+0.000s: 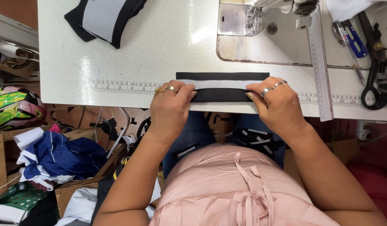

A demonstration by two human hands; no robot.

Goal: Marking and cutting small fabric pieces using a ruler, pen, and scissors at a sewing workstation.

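Note:
A long strip of black and white fabric (222, 83) lies flat near the front edge of the white sewing table (130, 50), over a printed ruler scale. My left hand (170, 106) pinches the strip's left end, fingers folded over its lower black edge. My right hand (273, 102) grips the right end the same way, with rings on two fingers. The lower black band looks folded up between the two hands.
A sewing machine (260, 12) stands at the back centre-right. A white ruler (320, 62), pens (348, 42) and black scissors (375, 71) lie to the right. More black and white fabric (103, 19) sits back left. Boxes of cloth and scraps are below the table, left.

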